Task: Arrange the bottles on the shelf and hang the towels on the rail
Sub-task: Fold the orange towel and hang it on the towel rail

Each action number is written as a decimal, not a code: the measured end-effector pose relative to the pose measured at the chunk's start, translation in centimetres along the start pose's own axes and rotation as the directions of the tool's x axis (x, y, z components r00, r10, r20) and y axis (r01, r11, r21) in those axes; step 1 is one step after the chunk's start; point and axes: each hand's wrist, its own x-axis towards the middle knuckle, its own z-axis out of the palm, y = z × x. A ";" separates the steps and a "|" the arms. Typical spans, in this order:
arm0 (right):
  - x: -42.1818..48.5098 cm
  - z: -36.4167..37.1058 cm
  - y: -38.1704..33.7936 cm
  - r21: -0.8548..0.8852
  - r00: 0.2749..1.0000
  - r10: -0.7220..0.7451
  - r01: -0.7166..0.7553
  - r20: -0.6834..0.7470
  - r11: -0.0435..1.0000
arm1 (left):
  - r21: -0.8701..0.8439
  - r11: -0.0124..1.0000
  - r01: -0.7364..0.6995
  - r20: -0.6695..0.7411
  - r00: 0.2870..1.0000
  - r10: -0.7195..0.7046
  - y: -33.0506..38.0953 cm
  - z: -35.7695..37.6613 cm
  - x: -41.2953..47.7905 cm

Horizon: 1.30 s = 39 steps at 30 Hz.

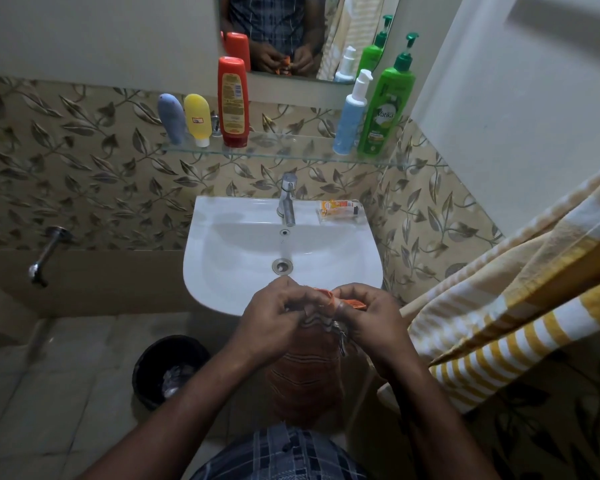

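Note:
Both hands hold an orange-brown towel (307, 375) by its top edge in front of the sink's near rim. My left hand (274, 320) and my right hand (368, 320) pinch it side by side, and the cloth hangs down between my arms. On the glass shelf (291, 152) stand a grey-blue tube (172, 119), a yellow tube (197, 119) and a red bottle (233, 102) at the left. A pale blue pump bottle (350, 119) and a green pump bottle (387, 109) stand at the right. A yellow-and-white striped towel (520, 292) hangs at the right.
A white sink (222, 258) with a chrome tap (286, 202) sits below the shelf, with a small packet (340, 211) on its back right rim. A black bin (168, 368) stands on the floor at the left. A wall tap (45, 254) sticks out at the far left. A mirror (305, 32) hangs above.

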 end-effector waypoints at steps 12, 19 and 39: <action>-0.6 -0.9 -0.6 -0.185 0.982 -0.178 0.165 -0.056 0.969 | 0.108 0.991 -0.075 -0.058 0.995 0.082 -0.7 -0.8 -0.4; -1.3 -0.8 -1.7 -0.230 0.958 -0.283 0.284 0.037 0.931 | 0.196 0.951 -0.239 -0.022 0.969 0.248 -0.7 -1.8 -0.5; -1.7 0.0 -1.8 -0.066 0.977 -0.197 0.193 -0.078 0.979 | -0.112 0.993 -0.039 -0.063 0.998 0.032 -0.2 -0.7 -1.3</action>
